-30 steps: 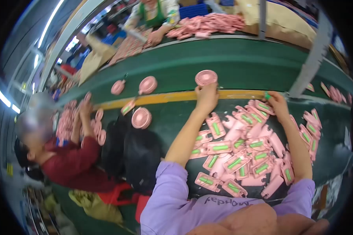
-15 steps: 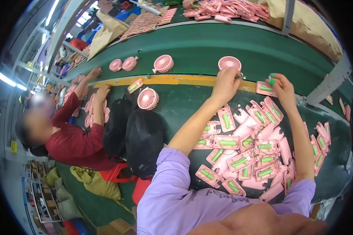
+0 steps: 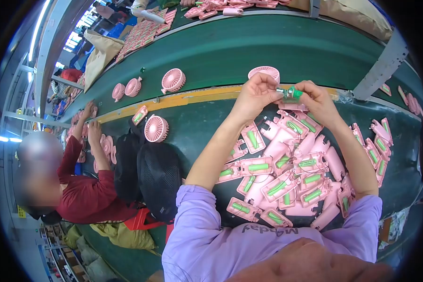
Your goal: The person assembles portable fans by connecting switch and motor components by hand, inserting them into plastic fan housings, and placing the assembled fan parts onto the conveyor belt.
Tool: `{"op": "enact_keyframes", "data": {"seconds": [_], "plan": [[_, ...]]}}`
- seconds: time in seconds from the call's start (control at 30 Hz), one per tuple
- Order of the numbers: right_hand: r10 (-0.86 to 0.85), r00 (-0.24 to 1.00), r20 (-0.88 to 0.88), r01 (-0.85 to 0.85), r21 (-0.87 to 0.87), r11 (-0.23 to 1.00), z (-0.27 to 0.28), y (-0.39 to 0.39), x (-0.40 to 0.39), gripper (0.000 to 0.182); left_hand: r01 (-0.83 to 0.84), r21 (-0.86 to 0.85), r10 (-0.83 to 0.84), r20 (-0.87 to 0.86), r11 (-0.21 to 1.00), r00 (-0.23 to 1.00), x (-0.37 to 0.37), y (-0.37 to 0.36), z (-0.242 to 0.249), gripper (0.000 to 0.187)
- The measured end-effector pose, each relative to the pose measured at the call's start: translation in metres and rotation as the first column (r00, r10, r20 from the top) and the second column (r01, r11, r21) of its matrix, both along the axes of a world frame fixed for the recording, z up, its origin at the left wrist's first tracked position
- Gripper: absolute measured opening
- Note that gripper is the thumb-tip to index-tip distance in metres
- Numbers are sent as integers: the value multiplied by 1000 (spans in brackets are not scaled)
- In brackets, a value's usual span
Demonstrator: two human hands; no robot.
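Note:
My left hand [image 3: 258, 96] pinches the metal end of a small, partly green and clear item [image 3: 291, 94] above the yellow strip. My right hand [image 3: 316, 101] holds the item's green end; green covers show on its fingertips. Just behind my left hand lies a round pink fan head [image 3: 264, 73] on the green belt. Under my hands, on the dark green surface, is a pile of pink handle shells with green cylinders [image 3: 277, 188]. One pink piece [image 3: 292, 106] lies at the strip, directly below the small item.
More pink fan heads [image 3: 173, 80] lie on the belt to the left, and another [image 3: 156, 128] stands near a black bag [image 3: 159, 181]. A co-worker in a dark red top [image 3: 91, 195] works at the left. A metal post [image 3: 380, 66] rises at the right.
Both my hands have come together at the small item; my right hand has moved left, away from the pink shell at the strip. The camera view has shifted, and the co-worker's hands have moved.

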State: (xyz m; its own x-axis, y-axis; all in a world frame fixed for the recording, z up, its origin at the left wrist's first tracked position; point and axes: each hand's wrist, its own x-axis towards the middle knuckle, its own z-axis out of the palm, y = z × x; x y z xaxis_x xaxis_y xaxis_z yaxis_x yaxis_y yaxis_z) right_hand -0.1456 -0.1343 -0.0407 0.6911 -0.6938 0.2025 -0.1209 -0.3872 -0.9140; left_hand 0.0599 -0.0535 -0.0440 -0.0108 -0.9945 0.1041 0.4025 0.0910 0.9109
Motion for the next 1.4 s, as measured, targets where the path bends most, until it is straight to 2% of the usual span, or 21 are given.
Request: {"op": "enact_keyframes", "data": {"seconds": [0.07, 0.17, 0.27, 0.37, 0.47, 0.57, 0.67, 0.77, 0.87, 0.97, 1.07, 1.27, 1.4], "plan": [[5, 998, 55, -7, 25, 1000, 1, 2, 1, 19, -29, -11, 29, -17, 1000, 999, -5, 3, 7, 23], [27, 999, -19, -26, 41, 999, 13, 6, -1, 20, 35, -1, -35, 38, 999, 999, -8, 7, 13, 26], [68, 998, 14, -69, 51, 996, 14, 7, -3, 19, 49, -12, -49, 44, 999, 998, -10, 8, 11, 28], [118, 982, 147, -146, 194, 970, 14, 11, -4, 18, 59, -7, -58, 55, 998, 997, -14, 10, 14, 28], [102, 974, 201, -150, 243, 958, 18, 13, -4, 20, 15, -8, -14, 59, 1000, 998, -19, 13, 19, 28], [51, 980, 195, -100, 254, 962, 23, 13, -5, 20, 65, -30, -65, -6, 997, 998, -13, 11, 19, 27], [18, 990, 143, -22, 26, 999, 22, 14, -6, 18, 31, -50, -30, 21, 998, 999, -16, 12, 19, 26], [-9, 998, 70, 22, -193, 981, 36, 24, -5, 16, 41, -33, -40, 39, 999, 998, -17, 14, 20, 26], [17, 995, 100, 0, -164, 986, 38, 23, -7, 16, 17, -80, -10, 86, 997, 996, -17, 14, 19, 26], [27, 981, 192, -49, 109, 993, 23, 17, -9, 16, 52, -58, -47, 85, 997, 995, -17, 15, 22, 28], [37, 977, 209, -133, 462, 877, 28, 17, -11, 23, 34, -107, -31, 33, 994, 999, -20, 16, 23, 28], [43, 952, 302, -245, 676, 695, 29, 21, -6, 30, 44, -189, -35, 48, 981, 998, -23, 17, 24, 24], [64, 958, 278, -239, 659, 713, 30, 21, -9, 28, 61, -199, -41, 105, 978, 994, -23, 19, 25, 22]]}}
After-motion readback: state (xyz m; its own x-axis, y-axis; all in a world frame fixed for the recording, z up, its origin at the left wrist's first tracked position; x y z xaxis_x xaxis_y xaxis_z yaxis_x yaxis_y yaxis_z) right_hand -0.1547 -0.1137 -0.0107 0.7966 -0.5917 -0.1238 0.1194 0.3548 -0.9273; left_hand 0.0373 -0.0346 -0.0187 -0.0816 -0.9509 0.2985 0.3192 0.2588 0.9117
